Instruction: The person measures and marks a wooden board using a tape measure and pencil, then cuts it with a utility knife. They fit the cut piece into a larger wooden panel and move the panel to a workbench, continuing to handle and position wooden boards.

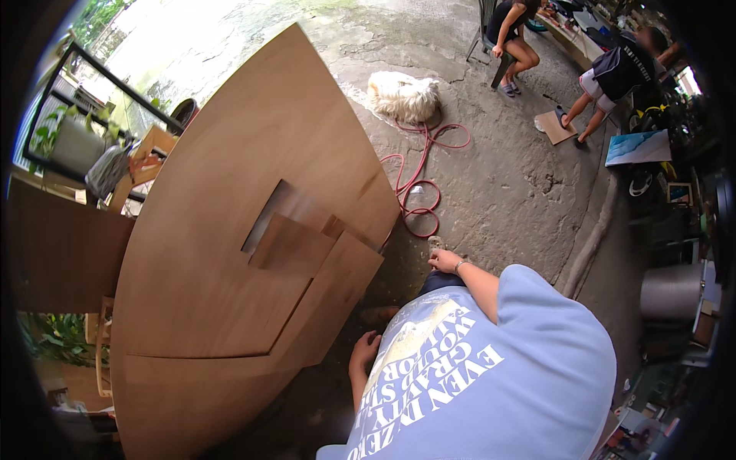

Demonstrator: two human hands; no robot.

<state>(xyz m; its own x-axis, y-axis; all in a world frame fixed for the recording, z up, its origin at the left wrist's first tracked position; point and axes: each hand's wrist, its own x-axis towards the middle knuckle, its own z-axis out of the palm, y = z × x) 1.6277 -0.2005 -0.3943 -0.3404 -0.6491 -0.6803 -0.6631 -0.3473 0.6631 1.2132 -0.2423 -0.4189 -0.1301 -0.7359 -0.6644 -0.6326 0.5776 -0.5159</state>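
Note:
My left hand (366, 351) hangs beside my body near the lower right edge of the plywood, apart from it. Its fingers are curled in, and I see nothing in them. My right hand (444, 261) is in front of my dark trousers (443, 282), a bracelet on its wrist. Its fingers are pressed together; whatever they may hold is too small to make out. A large brown plywood sheet (199, 253) fills the left side. On it lie a long plywood strip (337, 295), a smaller rectangular piece (287, 244) and a greyish patch or piece (280, 203).
A red hose (425, 188) lies coiled on the concrete floor (506, 192) beside a fluffy white dog (404, 97). Farther back are a seated person (512, 38) and a standing person (621, 73) with one foot on a board (556, 128). Clutter lines the right side.

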